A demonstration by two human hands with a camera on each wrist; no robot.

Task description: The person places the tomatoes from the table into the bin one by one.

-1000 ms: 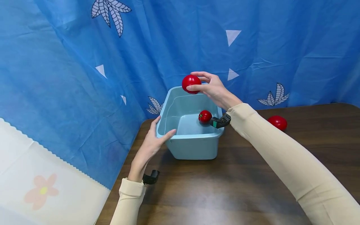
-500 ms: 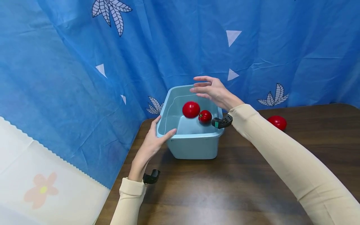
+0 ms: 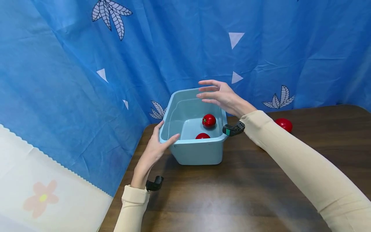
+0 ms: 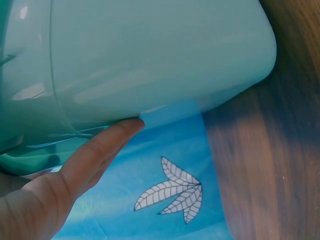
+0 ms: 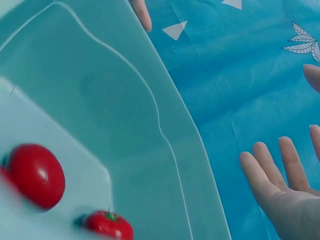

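Observation:
My left hand [image 3: 153, 148] holds the front left corner of a light blue plastic basin [image 3: 200, 153]. The thumb lies over the front rim; in the left wrist view, fingers [image 4: 95, 155] rest along the outer wall. Above the basin's right side, my right hand [image 3: 221, 95] has spread fingers and holds nothing. On the basin floor is a red tomato with a green stem [image 3: 209, 120]. Nearer the front wall, which partly hides it, lies another red tomato [image 3: 203, 136]. The right wrist view shows a smooth red tomato [image 5: 37, 176] and a blurred red shape at the left edge.
A third red tomato [image 3: 284, 124] lies on the brown wooden table [image 3: 246, 187], right of the basin and partly behind my right sleeve. A blue patterned curtain [image 3: 185, 42] hangs close behind the basin. White cloth [image 3: 66, 180] covers the left side.
My right hand has let go of a red tomato. It fell into the basin and now lies near the front wall. My left hand stays on the basin's corner.

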